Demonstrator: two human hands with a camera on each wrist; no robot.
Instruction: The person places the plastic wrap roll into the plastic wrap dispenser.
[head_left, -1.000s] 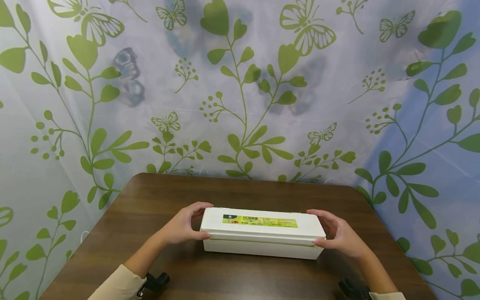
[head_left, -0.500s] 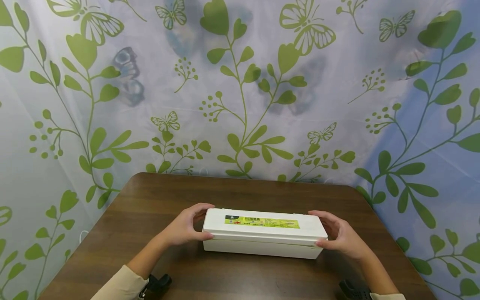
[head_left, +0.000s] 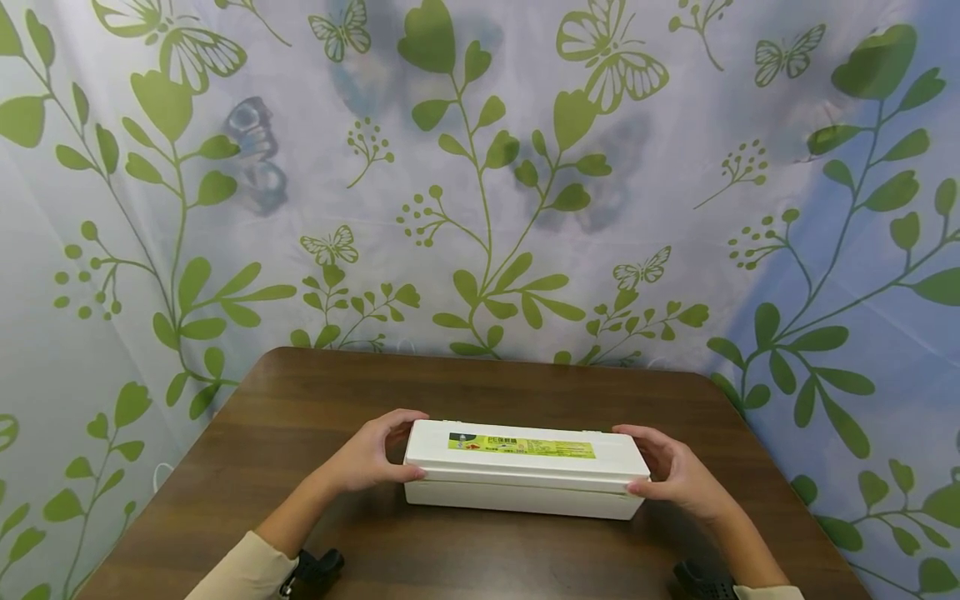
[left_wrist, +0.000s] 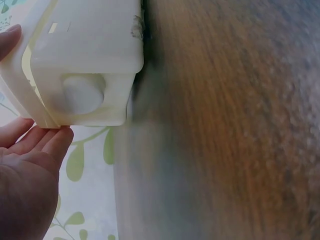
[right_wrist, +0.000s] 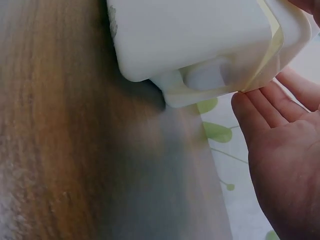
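Note:
A long white cling film dispenser box [head_left: 525, 497] lies crosswise on the brown table. Its lid [head_left: 622, 454] bears a green and yellow label [head_left: 521, 445], and a thin yellowish gap runs between lid and base. At the left end my left hand [head_left: 372, 454] grips the lid, thumb on the front edge and fingers behind. My right hand [head_left: 681, 468] holds the other end the same way. Both wrist views show fingertips at the seam below the lid. A round white roll end [left_wrist: 83, 94] shows through an opening in the box's left side.
The wood-grain table [head_left: 480, 379] reaches back to a hanging curtain [head_left: 375, 183] printed with green leaves and butterflies. Black straps [head_left: 311, 573] with small devices sit on both wrists, near light sleeves [head_left: 243, 571].
The lid and my left hand have shifted very slightly to the right. Both hands keep the same hold on the box's ends.

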